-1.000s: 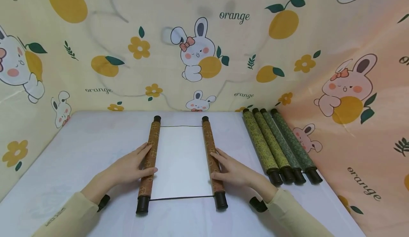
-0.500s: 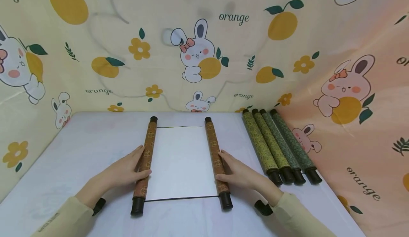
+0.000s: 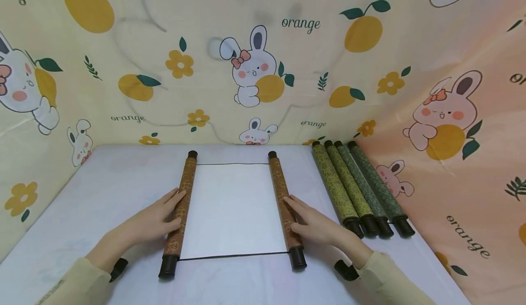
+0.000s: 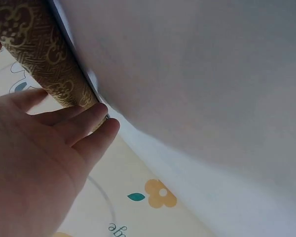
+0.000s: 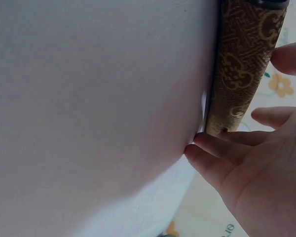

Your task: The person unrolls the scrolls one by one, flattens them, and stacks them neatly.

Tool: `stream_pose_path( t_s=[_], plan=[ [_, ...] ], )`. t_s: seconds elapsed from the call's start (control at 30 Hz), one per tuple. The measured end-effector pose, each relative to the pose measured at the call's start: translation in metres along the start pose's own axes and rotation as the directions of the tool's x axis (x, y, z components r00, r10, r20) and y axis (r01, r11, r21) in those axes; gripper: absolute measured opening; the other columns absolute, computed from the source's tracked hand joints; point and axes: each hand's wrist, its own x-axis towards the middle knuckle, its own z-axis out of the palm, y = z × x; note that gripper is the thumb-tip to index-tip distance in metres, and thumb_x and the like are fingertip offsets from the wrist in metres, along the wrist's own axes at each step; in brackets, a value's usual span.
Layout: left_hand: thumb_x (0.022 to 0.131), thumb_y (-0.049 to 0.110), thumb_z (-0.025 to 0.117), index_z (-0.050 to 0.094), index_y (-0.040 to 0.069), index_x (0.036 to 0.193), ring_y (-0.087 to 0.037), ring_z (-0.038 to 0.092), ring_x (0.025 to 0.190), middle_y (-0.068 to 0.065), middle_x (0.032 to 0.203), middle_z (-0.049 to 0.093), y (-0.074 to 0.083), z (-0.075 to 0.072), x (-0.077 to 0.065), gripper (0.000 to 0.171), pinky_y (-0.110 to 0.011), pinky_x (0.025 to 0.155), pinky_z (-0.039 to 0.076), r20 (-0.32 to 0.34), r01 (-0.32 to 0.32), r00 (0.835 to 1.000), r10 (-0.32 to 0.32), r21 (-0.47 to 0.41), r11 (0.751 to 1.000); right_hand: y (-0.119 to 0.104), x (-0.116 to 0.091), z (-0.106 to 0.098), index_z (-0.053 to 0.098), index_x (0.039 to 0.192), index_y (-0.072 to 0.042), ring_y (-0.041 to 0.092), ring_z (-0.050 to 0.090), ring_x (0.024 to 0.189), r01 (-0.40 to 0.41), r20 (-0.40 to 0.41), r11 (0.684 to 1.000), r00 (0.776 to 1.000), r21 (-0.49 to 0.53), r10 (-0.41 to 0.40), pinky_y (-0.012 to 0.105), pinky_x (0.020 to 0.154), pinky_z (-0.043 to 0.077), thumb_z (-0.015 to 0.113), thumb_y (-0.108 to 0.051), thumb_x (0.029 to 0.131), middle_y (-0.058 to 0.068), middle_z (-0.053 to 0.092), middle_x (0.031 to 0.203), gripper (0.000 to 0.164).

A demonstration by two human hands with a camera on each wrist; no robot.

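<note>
Plainly, left hand (image 3: 149,223) and right hand (image 3: 314,223), fingers apart, touch 2 brown rollers (image 3: 279,181); 4 green rolls (image 3: 334,184) lie nearby.

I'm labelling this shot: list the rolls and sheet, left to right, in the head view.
Left brown roll, white sheet, right brown roll, first yellow-green roll, second yellow-green roll, first dark green roll, second dark green roll.

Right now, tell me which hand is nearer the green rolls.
Right: the right hand touches the right brown roller, left of the green rolls. The left hand touches the left brown roller, farther away across the white sheet.
</note>
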Motion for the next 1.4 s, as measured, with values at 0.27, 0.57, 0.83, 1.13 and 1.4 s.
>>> stream_pose_path(
  t_s=[0.27, 0.57, 0.83, 1.13, 1.4],
  plan=[
    [0.088, 0.029, 0.055, 0.035, 0.012, 0.148, -0.047, 0.031, 0.133, -0.023, 0.152, 0.023, -0.005, -0.004, -0.005, 0.065, -0.06, 0.099, 0.035, 0.002, 0.026, 1.0, -0.026, 0.018, 0.999, 0.006, -0.004, -0.003, 0.026, 0.151, -0.027, 0.032, 0.021, 0.141, 0.008, 0.025, 1.0, 1.0, -0.018, -0.007, 0.053, 0.107, 0.03, 0.046, -0.024, 0.097, 0.01, 0.011, 0.158, 0.058],
    [0.089, 0.056, 0.056, 0.035, -0.002, 0.144, -0.048, 0.035, 0.13, -0.028, 0.148, 0.029, -0.004, -0.01, -0.011, 0.083, -0.059, 0.099, 0.036, -0.027, 0.027, 0.999, -0.024, 0.105, 0.994, 0.008, -0.006, -0.003, 0.028, 0.15, -0.022, 0.027, 0.028, 0.139, -0.037, -0.042, 0.999, 0.998, -0.026, 0.035, 0.049, 0.108, 0.031, 0.062, -0.051, 0.087, 0.01, 0.02, 0.156, 0.077],
    [0.08, 0.071, 0.054, 0.034, -0.01, 0.141, -0.047, 0.035, 0.13, -0.029, 0.147, 0.03, -0.005, -0.012, -0.016, 0.104, -0.057, 0.099, 0.036, -0.041, 0.104, 0.994, -0.098, 0.158, 0.982, 0.009, -0.011, -0.004, 0.03, 0.149, -0.016, 0.028, 0.032, 0.138, -0.101, -0.084, 0.995, 0.991, -0.003, 0.1, 0.049, 0.107, 0.033, 0.069, -0.051, 0.082, 0.011, 0.026, 0.154, 0.085],
    [0.083, 0.056, 0.063, 0.032, -0.012, 0.141, -0.05, 0.035, 0.129, -0.032, 0.146, 0.029, -0.007, -0.013, -0.022, 0.095, -0.059, 0.099, 0.035, -0.052, 0.112, 0.993, -0.106, 0.124, 0.986, 0.015, -0.018, -0.007, 0.025, 0.15, -0.011, 0.027, 0.028, 0.139, -0.073, -0.096, 0.997, 0.993, 0.008, 0.074, 0.048, 0.109, 0.03, 0.066, -0.045, 0.086, 0.011, 0.026, 0.154, 0.083],
    [0.087, 0.035, 0.062, 0.036, 0.005, 0.146, -0.052, 0.036, 0.127, -0.03, 0.148, 0.026, -0.013, -0.015, -0.027, 0.071, -0.063, 0.092, 0.04, -0.048, 0.075, 0.996, -0.071, 0.085, 0.994, 0.016, -0.025, -0.01, 0.022, 0.152, -0.012, 0.029, 0.026, 0.14, -0.016, -0.102, 1.0, 0.995, 0.005, 0.017, 0.051, 0.108, 0.029, 0.061, -0.034, 0.092, 0.01, 0.024, 0.155, 0.075]
  ],
)
